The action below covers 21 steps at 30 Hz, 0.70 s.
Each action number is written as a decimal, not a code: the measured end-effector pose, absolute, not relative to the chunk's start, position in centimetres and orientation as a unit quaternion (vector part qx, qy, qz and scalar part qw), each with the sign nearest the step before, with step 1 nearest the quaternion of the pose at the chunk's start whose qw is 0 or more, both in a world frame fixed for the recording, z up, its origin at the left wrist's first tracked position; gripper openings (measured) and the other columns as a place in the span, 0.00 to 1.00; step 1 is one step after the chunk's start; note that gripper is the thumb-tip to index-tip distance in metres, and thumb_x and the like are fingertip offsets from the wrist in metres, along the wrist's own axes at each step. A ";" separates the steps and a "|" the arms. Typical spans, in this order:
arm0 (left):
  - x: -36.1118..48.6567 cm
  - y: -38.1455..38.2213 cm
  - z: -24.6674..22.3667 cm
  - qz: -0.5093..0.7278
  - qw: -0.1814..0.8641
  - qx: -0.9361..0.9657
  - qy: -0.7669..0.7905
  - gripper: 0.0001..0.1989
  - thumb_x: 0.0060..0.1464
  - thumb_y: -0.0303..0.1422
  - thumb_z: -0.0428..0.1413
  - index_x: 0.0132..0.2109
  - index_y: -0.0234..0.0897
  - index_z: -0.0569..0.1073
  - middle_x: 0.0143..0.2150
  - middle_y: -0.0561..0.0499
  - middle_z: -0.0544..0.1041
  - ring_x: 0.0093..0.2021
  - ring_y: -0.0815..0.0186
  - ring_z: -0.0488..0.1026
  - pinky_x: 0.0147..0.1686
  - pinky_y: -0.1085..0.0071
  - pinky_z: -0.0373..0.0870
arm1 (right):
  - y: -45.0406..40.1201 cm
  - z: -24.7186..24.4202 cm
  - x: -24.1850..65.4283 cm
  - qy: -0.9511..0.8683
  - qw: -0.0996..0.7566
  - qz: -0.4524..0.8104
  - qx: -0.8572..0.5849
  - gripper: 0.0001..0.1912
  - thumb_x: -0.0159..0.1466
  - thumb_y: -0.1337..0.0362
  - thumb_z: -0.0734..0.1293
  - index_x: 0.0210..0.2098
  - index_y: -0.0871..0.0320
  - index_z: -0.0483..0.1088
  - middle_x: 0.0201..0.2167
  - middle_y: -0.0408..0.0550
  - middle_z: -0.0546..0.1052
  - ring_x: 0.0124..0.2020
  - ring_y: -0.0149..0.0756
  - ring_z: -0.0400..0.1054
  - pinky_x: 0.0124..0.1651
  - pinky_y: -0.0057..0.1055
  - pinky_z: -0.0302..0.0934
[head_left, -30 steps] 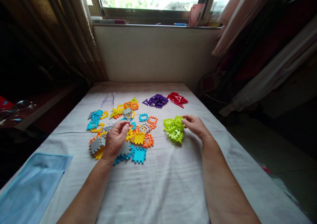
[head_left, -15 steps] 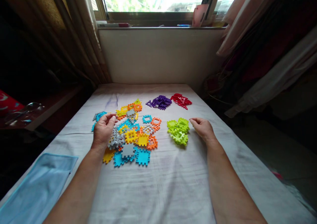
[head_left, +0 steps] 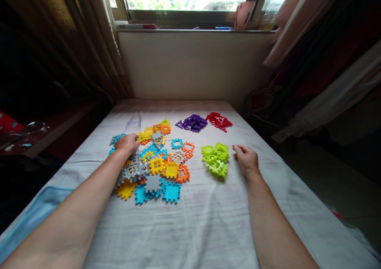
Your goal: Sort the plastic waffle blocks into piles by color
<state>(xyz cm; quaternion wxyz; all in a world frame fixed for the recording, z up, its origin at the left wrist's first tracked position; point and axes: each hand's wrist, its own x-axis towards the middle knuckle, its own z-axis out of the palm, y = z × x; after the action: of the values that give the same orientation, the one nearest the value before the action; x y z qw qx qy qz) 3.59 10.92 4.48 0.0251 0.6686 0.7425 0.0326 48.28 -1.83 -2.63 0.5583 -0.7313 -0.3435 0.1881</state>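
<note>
My left hand (head_left: 127,143) reaches over the left side of a mixed pile of plastic interlocking tiles, fingers curled. Its fingertips touch or nearly touch a yellow tile (head_left: 141,137) at the pile's back; what they pinch, if anything, is hidden. Grey tiles (head_left: 135,170), a yellow window tile (head_left: 156,165), a blue tile (head_left: 172,191) and orange tiles (head_left: 183,173) lie in front and to the right. My right hand (head_left: 247,160) rests on the sheet with thumb and fingers together, nothing visible in them. Just left of it sits a heap of lime-green tiles (head_left: 216,160).
A purple tile heap (head_left: 193,123) and a red tile heap (head_left: 219,121) lie farther back on the white sheet (head_left: 184,233). Blue cloth (head_left: 38,211) covers the left front edge. Beyond stands a wall (head_left: 190,66) under a window; curtains (head_left: 95,43) hang at left.
My left hand has moved slightly forward and turned palm-down, its fingers lowering toward the yellow tiles. My right hand stays beside the green heap, nearly still. The view has shifted slightly.
</note>
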 end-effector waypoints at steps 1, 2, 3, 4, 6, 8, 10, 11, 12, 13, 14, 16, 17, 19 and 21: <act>3.4 10.9 4.4 0.033 0.020 0.670 0.742 0.20 0.48 0.43 0.56 0.48 0.47 0.80 0.47 0.44 0.82 0.46 0.51 0.77 0.39 0.64 0.70 | -1.8 -2.7 48.3 -0.349 0.549 0.183 -0.737 0.26 0.47 0.44 0.68 0.32 0.60 0.78 0.20 0.48 0.77 0.22 0.38 0.69 0.27 0.32 0.62; 3.2 10.9 4.5 0.034 0.016 0.670 0.741 0.20 0.48 0.43 0.55 0.47 0.47 0.80 0.47 0.44 0.82 0.45 0.51 0.77 0.38 0.65 0.70 | -1.8 -2.8 48.3 -0.350 0.543 0.177 -0.743 0.26 0.48 0.44 0.67 0.33 0.60 0.78 0.20 0.48 0.77 0.22 0.38 0.70 0.29 0.33 0.63; 3.0 10.8 4.6 0.036 0.011 0.670 0.741 0.20 0.48 0.44 0.55 0.47 0.47 0.80 0.46 0.45 0.82 0.44 0.52 0.77 0.37 0.65 0.70 | -1.8 -2.8 48.3 -0.350 0.540 0.170 -0.746 0.27 0.49 0.43 0.67 0.33 0.60 0.78 0.19 0.47 0.77 0.23 0.39 0.71 0.30 0.33 0.63; 2.9 10.7 4.8 0.040 0.007 0.670 0.741 0.20 0.49 0.44 0.55 0.47 0.47 0.80 0.46 0.45 0.82 0.44 0.52 0.77 0.37 0.65 0.70 | -1.8 -2.8 48.3 -0.349 0.539 0.163 -0.749 0.27 0.49 0.43 0.66 0.34 0.60 0.78 0.19 0.47 0.76 0.24 0.39 0.71 0.30 0.33 0.63; 3.0 10.3 5.3 0.059 0.000 0.670 0.740 0.19 0.50 0.43 0.54 0.47 0.46 0.80 0.47 0.45 0.82 0.44 0.52 0.77 0.36 0.65 0.70 | -1.9 -2.6 48.1 -0.346 0.544 0.154 -0.748 0.27 0.50 0.42 0.66 0.34 0.60 0.78 0.20 0.48 0.77 0.24 0.39 0.71 0.30 0.33 0.63; 3.8 9.6 6.0 0.094 0.007 0.682 0.725 0.19 0.52 0.42 0.53 0.48 0.45 0.79 0.47 0.46 0.82 0.44 0.53 0.77 0.37 0.65 0.70 | -1.9 -2.1 47.7 -0.347 0.563 0.160 -0.733 0.27 0.49 0.42 0.66 0.34 0.60 0.77 0.23 0.49 0.78 0.23 0.38 0.70 0.29 0.33 0.63; 5.5 8.6 6.6 0.140 0.034 0.710 0.689 0.19 0.53 0.41 0.53 0.50 0.44 0.78 0.47 0.47 0.82 0.43 0.55 0.78 0.38 0.66 0.70 | -2.0 -1.3 47.1 -0.349 0.589 0.176 -0.707 0.28 0.49 0.41 0.66 0.34 0.60 0.76 0.26 0.50 0.79 0.22 0.35 0.69 0.29 0.32 0.63; 6.7 7.9 6.9 0.165 0.052 0.728 0.664 0.19 0.54 0.41 0.53 0.51 0.44 0.78 0.46 0.48 0.82 0.42 0.57 0.78 0.39 0.67 0.70 | -2.1 -0.8 46.9 -0.352 0.601 0.187 -0.692 0.29 0.49 0.41 0.66 0.35 0.60 0.76 0.27 0.50 0.79 0.22 0.34 0.68 0.28 0.31 0.63; 8.0 7.1 7.1 0.186 0.070 0.743 0.639 0.18 0.54 0.40 0.54 0.51 0.44 0.78 0.46 0.48 0.82 0.41 0.58 0.78 0.40 0.67 0.70 | -2.2 -0.3 46.6 -0.357 0.610 0.203 -0.678 0.29 0.49 0.40 0.67 0.35 0.61 0.76 0.27 0.50 0.78 0.22 0.33 0.67 0.26 0.30 0.61; 9.4 6.3 7.2 0.208 0.080 0.761 0.609 0.17 0.55 0.40 0.54 0.50 0.44 0.78 0.45 0.49 0.82 0.40 0.59 0.78 0.41 0.67 0.70 | -2.3 0.3 46.3 -0.367 0.613 0.222 -0.664 0.30 0.49 0.40 0.67 0.36 0.61 0.75 0.27 0.49 0.78 0.21 0.32 0.66 0.25 0.29 0.60; 10.9 5.5 7.3 0.230 0.088 0.780 0.575 0.16 0.55 0.39 0.54 0.50 0.45 0.78 0.45 0.49 0.82 0.40 0.60 0.77 0.42 0.67 0.71 | -2.4 0.9 46.0 -0.381 0.610 0.245 -0.650 0.30 0.48 0.40 0.68 0.36 0.61 0.75 0.27 0.49 0.77 0.21 0.31 0.66 0.24 0.28 0.59; 13.8 3.8 7.2 0.255 0.101 0.812 0.515 0.14 0.56 0.37 0.56 0.49 0.45 0.78 0.44 0.50 0.82 0.40 0.62 0.77 0.44 0.67 0.71 | -2.8 2.2 45.4 -0.420 0.592 0.300 -0.619 0.29 0.48 0.41 0.70 0.36 0.60 0.76 0.27 0.48 0.78 0.22 0.29 0.65 0.23 0.27 0.57; 15.2 3.1 7.1 0.261 0.099 0.824 0.492 0.14 0.56 0.36 0.56 0.48 0.45 0.78 0.44 0.49 0.82 0.40 0.62 0.77 0.44 0.67 0.71 | -2.9 2.8 45.0 -0.443 0.577 0.327 -0.604 0.29 0.47 0.41 0.71 0.35 0.60 0.76 0.27 0.49 0.78 0.22 0.29 0.65 0.24 0.27 0.58; 17.4 1.8 6.9 0.265 0.096 0.847 0.451 0.12 0.57 0.36 0.56 0.48 0.44 0.78 0.43 0.49 0.81 0.40 0.62 0.77 0.44 0.68 0.71 | -3.3 4.1 44.3 -0.483 0.543 0.371 -0.579 0.28 0.47 0.41 0.73 0.34 0.60 0.76 0.27 0.49 0.79 0.23 0.29 0.65 0.26 0.28 0.61; 19.0 0.9 6.7 0.263 0.099 0.859 0.427 0.12 0.58 0.35 0.56 0.48 0.44 0.78 0.42 0.49 0.81 0.40 0.63 0.76 0.44 0.68 0.71 | -3.6 5.2 43.4 -0.514 0.507 0.402 -0.563 0.28 0.47 0.42 0.73 0.33 0.60 0.77 0.28 0.49 0.79 0.24 0.29 0.66 0.30 0.29 0.63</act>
<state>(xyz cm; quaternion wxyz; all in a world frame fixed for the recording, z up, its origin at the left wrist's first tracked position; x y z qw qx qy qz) 19.04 0.90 6.68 0.0985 0.8593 0.4275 0.2629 43.45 -3.59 5.21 0.5073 -0.5627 -0.5142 0.4019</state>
